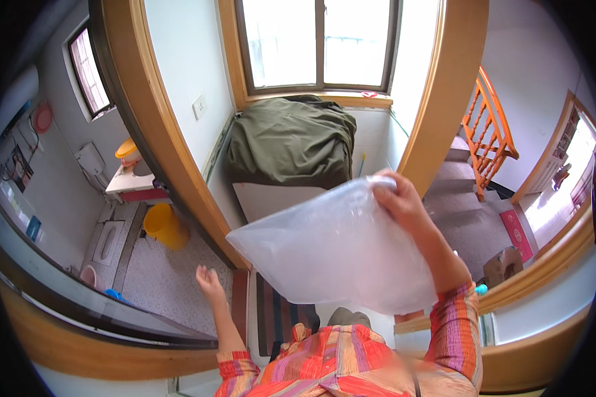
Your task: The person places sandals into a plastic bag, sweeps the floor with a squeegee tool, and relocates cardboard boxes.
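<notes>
A large translucent plastic bag [337, 248] hangs spread out in front of my body, its upper right corner bunched in my right hand [400, 198]. My left hand [210, 284] is held out low on the left, apart from the bag, with nothing in it and its fingers partly bent. Beyond the bag, a dark green cloth [293, 139] covers a boxy thing with a pale front panel [273, 198] below the window. The bag hides part of that panel and of the floor.
At left, a doorway frame [164, 109] opens on a washroom with a yellow bucket [166, 227] and a squat toilet [110, 242]. Carpeted-looking stairs [452, 183] with an orange wooden banister [486, 134] rise at right, near a cardboard box [501, 265]. A striped mat [273, 317] lies by my feet.
</notes>
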`<state>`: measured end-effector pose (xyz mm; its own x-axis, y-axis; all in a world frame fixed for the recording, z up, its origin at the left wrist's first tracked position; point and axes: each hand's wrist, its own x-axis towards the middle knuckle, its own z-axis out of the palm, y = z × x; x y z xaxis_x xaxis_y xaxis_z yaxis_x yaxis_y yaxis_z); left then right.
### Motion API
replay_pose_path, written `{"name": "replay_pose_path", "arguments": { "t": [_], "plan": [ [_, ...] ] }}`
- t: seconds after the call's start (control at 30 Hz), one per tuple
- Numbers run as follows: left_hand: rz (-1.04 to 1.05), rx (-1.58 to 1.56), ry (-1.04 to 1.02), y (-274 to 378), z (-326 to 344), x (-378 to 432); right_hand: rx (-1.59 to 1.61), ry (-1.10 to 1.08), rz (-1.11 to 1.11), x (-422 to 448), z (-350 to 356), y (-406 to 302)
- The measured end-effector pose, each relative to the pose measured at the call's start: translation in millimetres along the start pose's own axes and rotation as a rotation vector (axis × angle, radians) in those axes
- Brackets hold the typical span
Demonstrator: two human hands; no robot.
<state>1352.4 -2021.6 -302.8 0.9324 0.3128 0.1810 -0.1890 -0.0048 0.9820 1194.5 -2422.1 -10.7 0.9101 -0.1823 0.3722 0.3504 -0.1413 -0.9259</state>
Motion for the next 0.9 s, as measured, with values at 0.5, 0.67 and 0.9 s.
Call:
{"name": "replay_pose_path", "arguments": {
  "t": [0.5,0.67,0.9],
  "plan": [
    [-0.681,0.277,0.206,-96,37,-38,-0.031,0.684,-0.36,490,-188,155],
    [-0.644,0.404,0.048,-91,115,-31,-0.027,0.737,-0.204,577,-208,305],
    [-0.669,0.726,-0.215,-50,187,-29,-0.526,0.694,0.196,601,-232,463]
  ]
}}
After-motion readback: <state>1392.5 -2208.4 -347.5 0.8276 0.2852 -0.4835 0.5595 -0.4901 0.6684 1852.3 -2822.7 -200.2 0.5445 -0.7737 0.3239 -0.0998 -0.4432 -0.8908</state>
